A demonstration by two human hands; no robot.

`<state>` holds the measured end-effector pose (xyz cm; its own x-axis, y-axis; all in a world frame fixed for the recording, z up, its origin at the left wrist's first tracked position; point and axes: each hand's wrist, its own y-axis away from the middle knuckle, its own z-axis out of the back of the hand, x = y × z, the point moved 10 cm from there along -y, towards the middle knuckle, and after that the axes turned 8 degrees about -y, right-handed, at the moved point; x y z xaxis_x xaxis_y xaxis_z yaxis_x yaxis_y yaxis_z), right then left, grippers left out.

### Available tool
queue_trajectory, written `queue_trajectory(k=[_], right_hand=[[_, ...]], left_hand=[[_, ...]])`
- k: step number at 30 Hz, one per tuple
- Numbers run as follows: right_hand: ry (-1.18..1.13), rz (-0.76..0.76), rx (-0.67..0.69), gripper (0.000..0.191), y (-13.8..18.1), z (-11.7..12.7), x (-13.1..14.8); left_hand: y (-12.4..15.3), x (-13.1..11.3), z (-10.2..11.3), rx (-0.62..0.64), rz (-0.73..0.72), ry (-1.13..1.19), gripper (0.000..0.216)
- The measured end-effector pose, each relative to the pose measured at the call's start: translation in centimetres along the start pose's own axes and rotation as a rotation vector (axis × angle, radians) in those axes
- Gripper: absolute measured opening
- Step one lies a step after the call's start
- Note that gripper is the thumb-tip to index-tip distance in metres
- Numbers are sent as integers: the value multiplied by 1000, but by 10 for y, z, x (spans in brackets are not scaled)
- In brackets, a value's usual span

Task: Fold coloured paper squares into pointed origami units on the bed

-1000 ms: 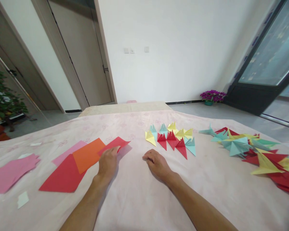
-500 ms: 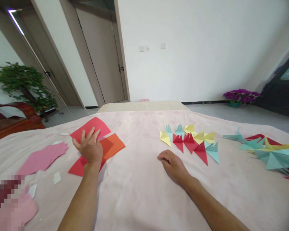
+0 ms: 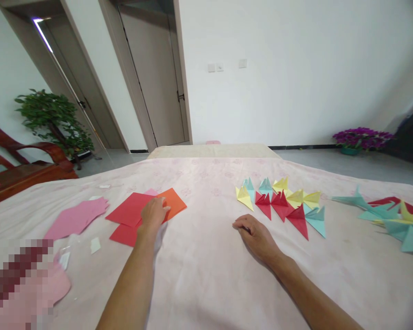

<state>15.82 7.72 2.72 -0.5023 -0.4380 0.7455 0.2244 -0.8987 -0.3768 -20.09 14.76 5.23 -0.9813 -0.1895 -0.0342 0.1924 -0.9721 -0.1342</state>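
Observation:
My left hand [image 3: 153, 213] rests on a group of square paper sheets, its fingers drawn together on the orange paper [image 3: 175, 201]. Just left of it lie a red sheet [image 3: 127, 208] and, lower down, another red sheet [image 3: 124, 234]. A bit of pink paper [image 3: 151, 192] peeks out behind them. My right hand [image 3: 253, 233] lies on the tablecloth with its fingers loosely curled, and nothing shows in it. Beyond it stand several folded paper cranes in red [image 3: 298, 220], yellow [image 3: 243, 196] and light blue [image 3: 315, 219].
Pink sheets [image 3: 76, 216] are spread at the left, near a small white paper piece [image 3: 95, 245]. More paper cranes [image 3: 408, 233] are heaped at the right edge. A pink floral cloth [image 3: 199, 275] covers the table. A wooden chair [image 3: 51, 153] stands beyond the left side.
My left hand has gone from lying spread on the red sheet to closed fingers on the orange paper. That red sheet sits nearer now. The view has turned slightly left; my right hand stays curled.

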Motion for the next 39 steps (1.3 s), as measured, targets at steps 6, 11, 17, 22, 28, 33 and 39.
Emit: queue_trajectory(k=[6, 11, 17, 22, 28, 33, 39], right_hand=[[5, 13, -11, 26, 1, 0, -1], [6, 14, -15, 26, 1, 2, 4], [16, -4, -30, 26, 2, 3, 7], [23, -5, -44, 27, 3, 4, 6], [0, -2, -23, 25, 1, 4, 9], [-8, 0, -9, 25, 1, 2, 3], [-17, 17, -27, 25, 1, 3, 2]], left_hand=[[-1, -2, -15, 5, 35, -41, 30], [-2, -3, -13, -27, 23, -28, 25], [-1, 0, -11, -60, 59, -51, 23], [0, 0, -9, -35, 76, -91, 30], [2, 2, -4, -10, 145, -97, 30], [1, 5, -1, -5, 184, -97, 29], [3, -8, 30, -78, 108, -80, 28]])
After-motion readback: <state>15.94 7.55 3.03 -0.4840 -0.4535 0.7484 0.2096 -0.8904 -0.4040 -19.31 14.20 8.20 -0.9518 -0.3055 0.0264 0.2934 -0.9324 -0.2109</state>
